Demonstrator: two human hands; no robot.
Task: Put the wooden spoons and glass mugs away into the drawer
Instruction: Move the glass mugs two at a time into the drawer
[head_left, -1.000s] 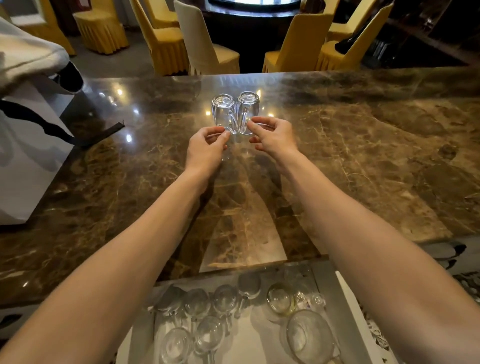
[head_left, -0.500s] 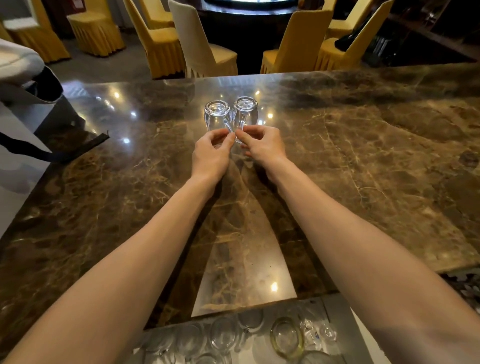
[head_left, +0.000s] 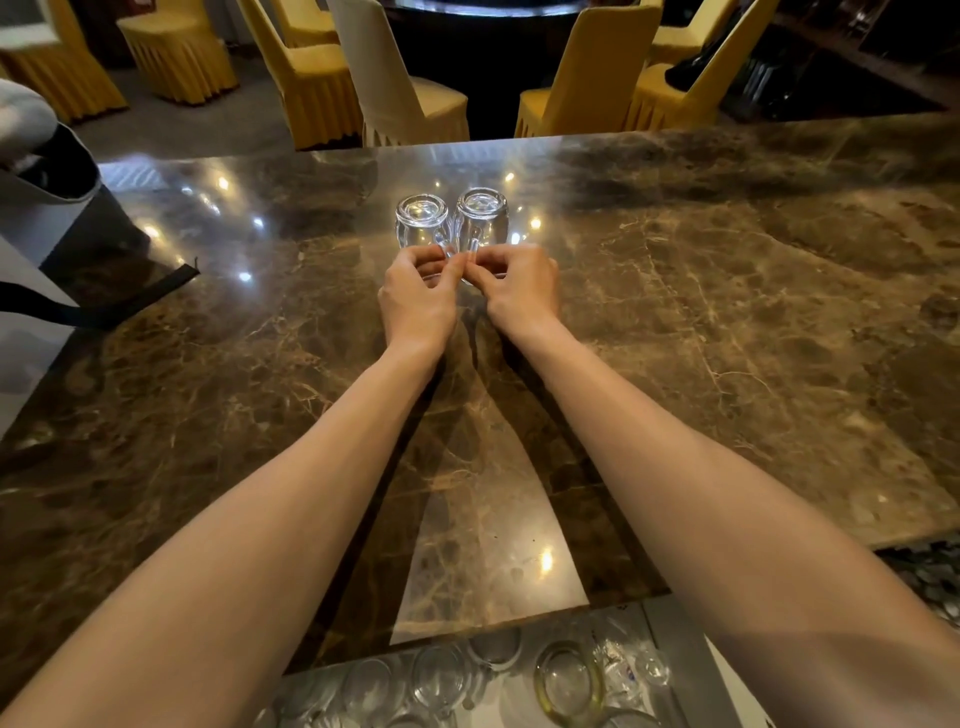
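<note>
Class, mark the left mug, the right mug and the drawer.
Left mug (head_left: 422, 213): head view, on its upturned base.
Right mug (head_left: 483, 204): head view, on its upturned base.
Drawer (head_left: 680, 667): head view, on its right wall.

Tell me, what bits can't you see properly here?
All in the head view:
- Handles of the left mug and right mug: mostly covered by the left hand and right hand pinching them.
- Glassware in the drawer: cut by the bottom edge, partly under the forearms.
- White bag: cut by the left edge.

Bare left hand (head_left: 418, 304), right hand (head_left: 522, 291), forearms (head_left: 311, 483).
</note>
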